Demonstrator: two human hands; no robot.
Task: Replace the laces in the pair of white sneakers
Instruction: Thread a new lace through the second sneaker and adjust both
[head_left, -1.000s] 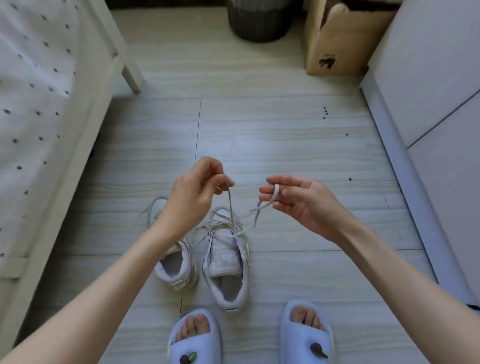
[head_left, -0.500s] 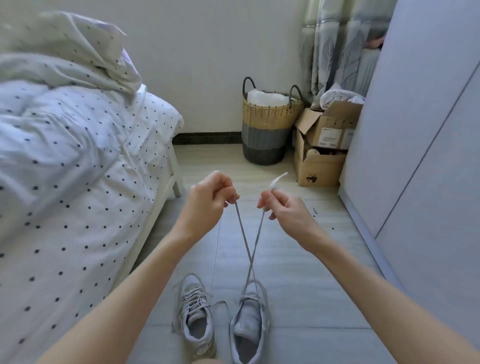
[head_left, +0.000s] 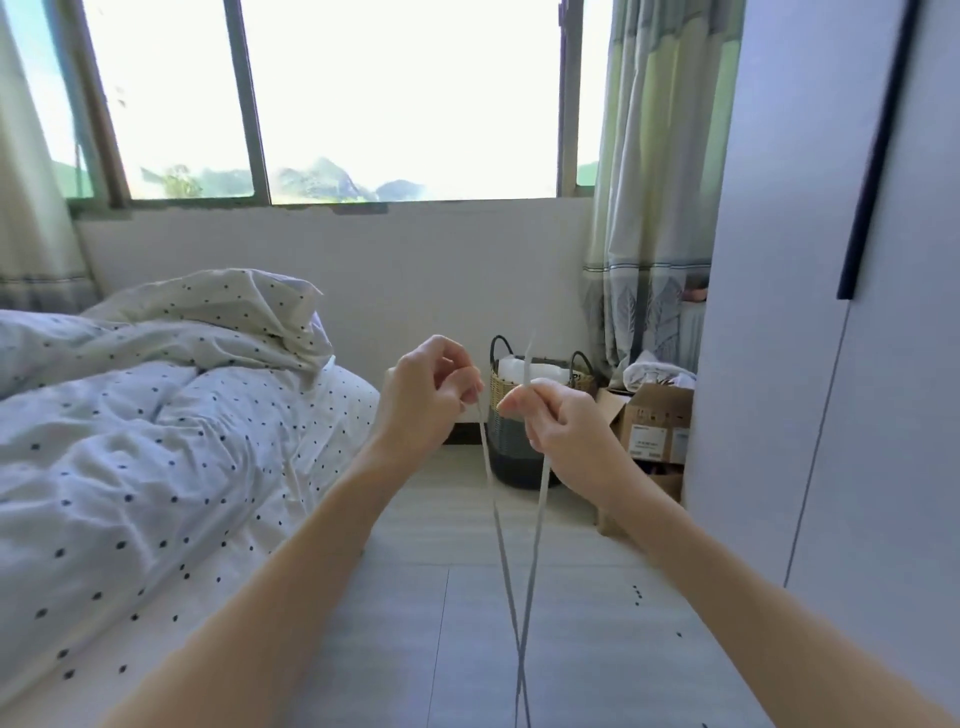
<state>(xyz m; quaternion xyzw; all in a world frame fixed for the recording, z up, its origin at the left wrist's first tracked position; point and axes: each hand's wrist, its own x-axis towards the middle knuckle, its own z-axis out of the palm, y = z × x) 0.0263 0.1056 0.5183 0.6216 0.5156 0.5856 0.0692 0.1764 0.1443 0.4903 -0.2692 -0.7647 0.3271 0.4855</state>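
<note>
Left hand: your left hand (head_left: 423, 397) is raised in front of you, fingers curled tight, pinching one run of the lace (head_left: 491, 499) right at the fingertips.
Right hand: your right hand (head_left: 558, 415) is just beside it and level with it, fingers curled round the other run, with a short free tip of lace sticking straight up out of the top of the fist.
Lace, where it is: both runs drop from your hands towards the floor (head_left: 597, 649), close together, and cross low down near the bottom edge of the view.
Long axis: near vertical, taut, leaning a touch towards each other; the left run slants down and right, the right run down and left.
Sneakers: out of view right now, somewhere below the frame, so you can't see which eyelets the lace runs through.
Which hand is nearer: neither, really; both are at the same height and reach, almost touching.
Judgement: looks like you're evening the two ends, and the right one shows spare tip while the left end is hidden in your fingers, so I can't tell if they match.
Next move turns on: the shoe lying straight down from your fingers, so look down first.
</note>
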